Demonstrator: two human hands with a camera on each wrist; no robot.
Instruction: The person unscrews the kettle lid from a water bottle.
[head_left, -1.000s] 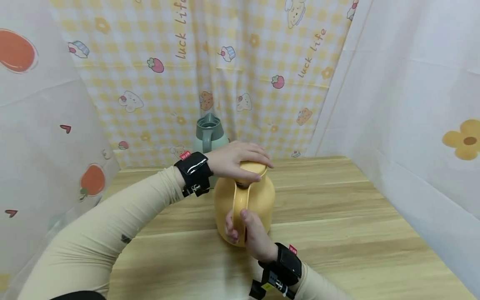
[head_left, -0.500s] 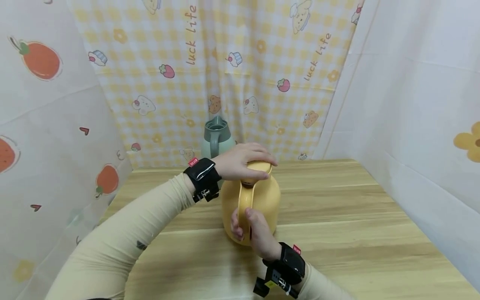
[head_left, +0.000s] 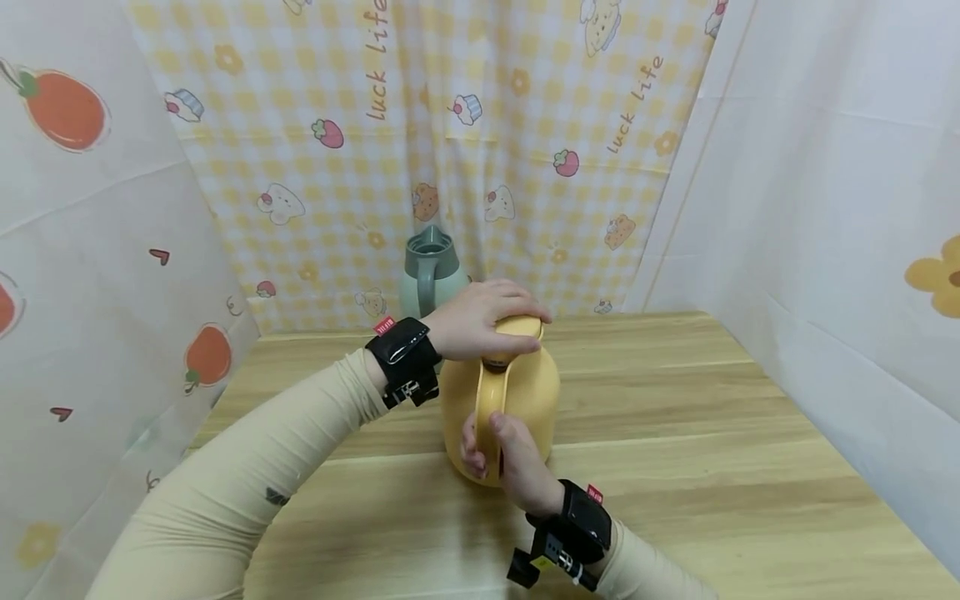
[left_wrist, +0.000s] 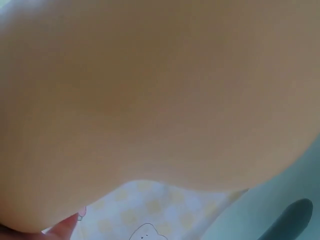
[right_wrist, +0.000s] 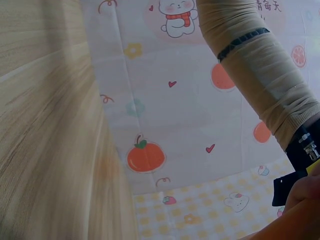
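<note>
Fingers of your right hand (head_left: 525, 475) are curled round the handle (head_left: 491, 398) of the yellow jug (head_left: 534, 396), thumb on its near face, with no slack that I can see. The jug stands upright on the table (head_left: 675, 417), in front of you and near the middle. Your left hand (head_left: 480, 317) is over the top, its fingers spread and bent round the lid (head_left: 519, 326), thumb along the near side. Whether the lid is seated or loose I cannot tell; a dark patch shows just below it, beside the top of the handle. The likeliest trouble is the hands working against each other: a twist or pull on the lid that the handle grip does not match could turn or tip the jug. A sudden release could also jerk your left hand away. Watch what is behind it, because the green jug (head_left: 438, 289) stands just past your left wrist strap (head_left: 405, 350), partly hidden, and a backward swing might knock it over. The lid looks smooth, so a grip mainly from the fingertips could slip. If the jug holds liquid, which nothing here shows, a tilt with the lid loose could spill it.
</note>
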